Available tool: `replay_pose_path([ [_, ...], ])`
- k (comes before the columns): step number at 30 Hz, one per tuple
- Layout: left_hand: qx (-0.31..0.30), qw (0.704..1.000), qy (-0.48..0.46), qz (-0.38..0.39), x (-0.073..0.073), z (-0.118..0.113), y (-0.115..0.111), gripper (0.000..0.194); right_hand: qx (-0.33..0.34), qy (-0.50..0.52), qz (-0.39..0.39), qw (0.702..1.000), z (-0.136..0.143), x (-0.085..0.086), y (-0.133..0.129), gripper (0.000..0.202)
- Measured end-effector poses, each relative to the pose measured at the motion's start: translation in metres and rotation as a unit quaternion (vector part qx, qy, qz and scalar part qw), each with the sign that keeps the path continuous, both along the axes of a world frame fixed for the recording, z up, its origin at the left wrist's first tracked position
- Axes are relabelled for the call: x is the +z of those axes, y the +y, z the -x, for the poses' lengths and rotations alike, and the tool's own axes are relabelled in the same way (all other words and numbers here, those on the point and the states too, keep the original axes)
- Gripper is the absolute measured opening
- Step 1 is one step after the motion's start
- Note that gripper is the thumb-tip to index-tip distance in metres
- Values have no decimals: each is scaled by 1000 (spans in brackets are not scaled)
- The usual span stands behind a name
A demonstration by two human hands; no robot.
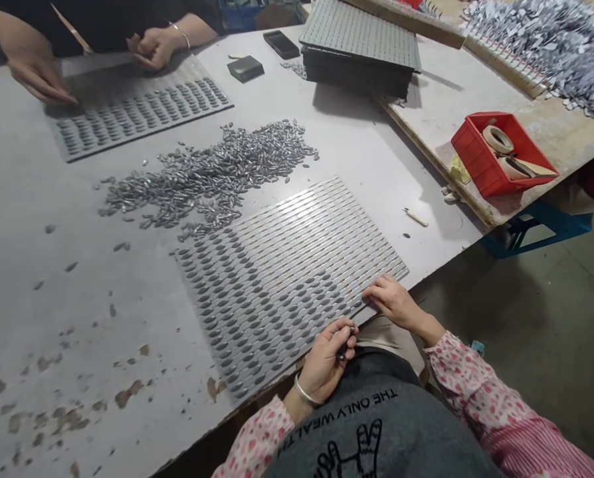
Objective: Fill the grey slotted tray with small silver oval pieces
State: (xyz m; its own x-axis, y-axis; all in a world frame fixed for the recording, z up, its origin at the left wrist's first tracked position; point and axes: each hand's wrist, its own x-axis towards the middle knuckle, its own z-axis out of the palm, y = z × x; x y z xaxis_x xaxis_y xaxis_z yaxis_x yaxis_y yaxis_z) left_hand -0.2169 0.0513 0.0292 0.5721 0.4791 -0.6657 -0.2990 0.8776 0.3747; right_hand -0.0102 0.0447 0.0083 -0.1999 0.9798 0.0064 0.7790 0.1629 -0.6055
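A flat board with rows of slots lies on the table before me. Grey oval pieces fill its left part and the rows along its near edge. My left hand, with a bangle at the wrist, is curled around several dark pieces just off the board's near edge. At the board's near right corner, my right hand rests with fingertips drawn together on the surface; whether they hold a piece is hidden. Beyond the board spreads a loose pile of the same pieces.
Across the table a person's hands work over another board. A phone, green box, stacked boards, red bin and small tool lie around. The table edge drops off at right.
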Motion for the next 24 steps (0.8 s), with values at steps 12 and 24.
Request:
replay_pose_path([
  [12, 18, 999, 27, 20, 1, -3, -1, 28, 168, 2, 2, 986, -23, -3, 37, 16],
  [24, 62, 994, 83, -30, 0, -8, -2, 28, 48, 217, 42, 974, 26, 17, 0, 16],
])
